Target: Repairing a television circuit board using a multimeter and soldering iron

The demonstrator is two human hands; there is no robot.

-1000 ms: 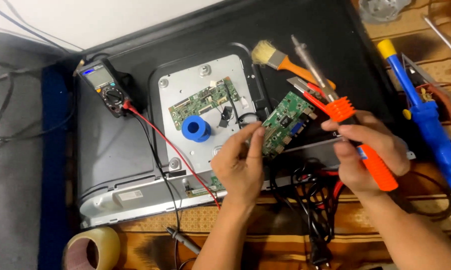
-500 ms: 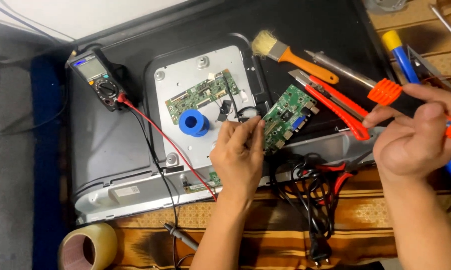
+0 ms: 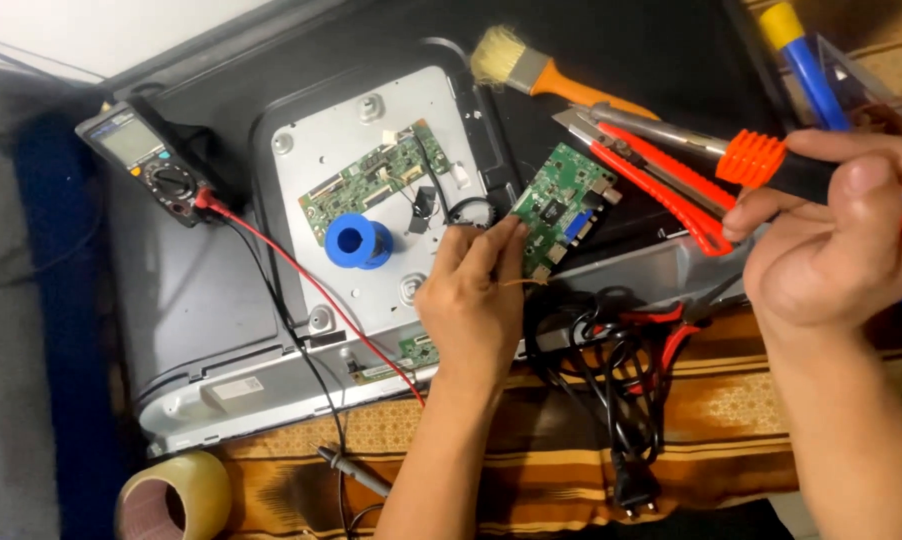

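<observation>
Green board (image 3: 563, 208) pinched at its edge by my left hand (image 3: 476, 300), right hand (image 3: 836, 250) closed round the screwdriver (image 3: 771, 165), blue spool (image 3: 356, 240) nearby, multimeter (image 3: 151, 165) far left

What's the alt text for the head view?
The left hand holds a small green circuit board at its edge, while the right hand grips an orange-handled soldering iron above it. Below lies an opened monitor back with a blue solder spool and a multimeter to the left.

Grey multimeter screen (image 3: 131, 140) top left; maybe white label (image 3: 236, 388) on frame.
</observation>
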